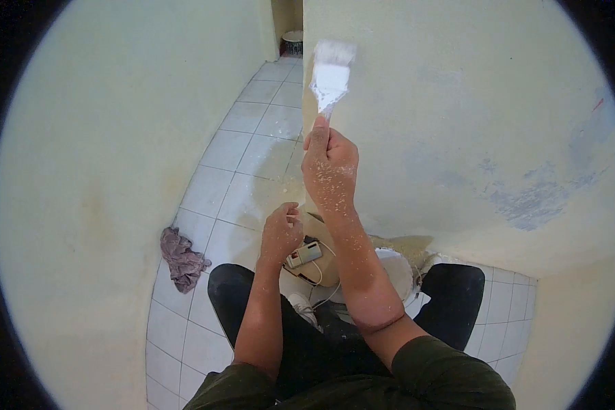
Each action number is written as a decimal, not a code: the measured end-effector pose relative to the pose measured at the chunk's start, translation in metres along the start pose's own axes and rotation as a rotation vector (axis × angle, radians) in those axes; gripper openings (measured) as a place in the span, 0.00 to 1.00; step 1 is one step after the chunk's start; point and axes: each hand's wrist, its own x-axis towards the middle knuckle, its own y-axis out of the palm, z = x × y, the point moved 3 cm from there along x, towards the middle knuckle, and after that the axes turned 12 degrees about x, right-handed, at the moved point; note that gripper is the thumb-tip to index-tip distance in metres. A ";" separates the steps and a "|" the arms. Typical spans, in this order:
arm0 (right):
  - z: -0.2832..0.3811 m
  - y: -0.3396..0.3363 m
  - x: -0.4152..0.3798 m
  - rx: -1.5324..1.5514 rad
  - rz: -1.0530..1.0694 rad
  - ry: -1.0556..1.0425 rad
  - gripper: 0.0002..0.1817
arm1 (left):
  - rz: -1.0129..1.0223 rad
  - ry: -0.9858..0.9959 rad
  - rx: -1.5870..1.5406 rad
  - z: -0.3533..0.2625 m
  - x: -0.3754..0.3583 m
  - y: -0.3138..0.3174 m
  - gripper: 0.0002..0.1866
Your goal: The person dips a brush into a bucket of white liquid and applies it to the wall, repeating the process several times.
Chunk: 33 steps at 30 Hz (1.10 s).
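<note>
My right hand [331, 167], speckled with white paint, is closed around the handle of a paintbrush [332, 78]. The brush points upward, coated in white, with its bristles against or very near the pale wall [444, 102] by its left edge. My left hand [282, 232] hangs lower, in front of my knees, with its fingers loosely curled and apart; nothing shows in it. Just below that hand is a small beige device [304, 255] with a white cable. A white bucket [398, 266] stands between my knees, partly hidden by my right forearm.
A crumpled mauve rag [182, 260] lies on the white tiled floor [205, 195] at the left, near another pale wall [116, 137]. A paint-marked tub [292, 44] stands far back in the doorway. Grey-blue patches mark the wall at right.
</note>
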 end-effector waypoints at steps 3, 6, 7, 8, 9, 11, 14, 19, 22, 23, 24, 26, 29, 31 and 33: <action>-0.028 -0.003 0.006 -0.107 -0.039 -0.134 0.31 | 0.011 -0.002 0.012 0.001 0.002 0.001 0.22; -0.091 -0.013 0.008 -0.284 -0.039 -0.041 0.32 | 0.007 -0.026 0.011 -0.006 0.000 -0.003 0.23; -0.112 -0.018 0.001 -0.356 -0.034 -0.036 0.31 | -0.001 -0.025 0.001 -0.008 0.000 -0.003 0.23; -0.133 -0.022 -0.007 -0.427 -0.030 -0.030 0.31 | -0.009 -0.024 -0.007 -0.009 -0.001 -0.003 0.23; -0.155 -0.026 -0.014 -0.454 0.010 0.105 0.30 | -0.011 -0.016 -0.005 -0.008 0.000 -0.002 0.23; -0.212 -0.039 -0.032 -0.442 0.072 0.309 0.29 | -0.016 -0.003 -0.003 -0.005 0.000 0.000 0.23; -0.305 -0.063 -0.061 -0.572 0.115 0.426 0.29 | -0.004 -0.010 -0.006 -0.006 -0.002 -0.004 0.23; -0.305 -0.079 -0.057 -0.609 0.162 0.426 0.27 | -0.018 -0.012 -0.002 -0.001 0.000 -0.002 0.23; -0.208 -0.061 -0.027 -0.386 0.112 0.419 0.28 | -0.017 -0.007 -0.013 -0.003 -0.002 0.001 0.23; -0.174 -0.053 -0.018 -0.271 0.087 0.400 0.28 | -0.017 0.004 -0.015 -0.005 -0.001 0.000 0.23; -0.141 -0.047 -0.008 -0.123 0.043 0.382 0.29 | -0.011 0.003 -0.005 -0.006 0.000 0.001 0.23; -0.091 -0.035 0.005 -0.004 0.074 0.368 0.28 | 0.001 -0.001 0.015 -0.007 0.000 0.002 0.23; -0.024 -0.019 0.012 0.058 0.104 0.221 0.27 | -0.013 0.023 0.000 -0.008 -0.001 0.000 0.23; -0.002 -0.015 0.013 0.005 0.093 0.109 0.29 | -0.007 0.017 0.002 -0.008 -0.002 -0.001 0.23; -0.001 -0.014 0.014 -0.079 0.070 0.016 0.30 | -0.007 0.016 0.003 -0.008 -0.002 -0.001 0.23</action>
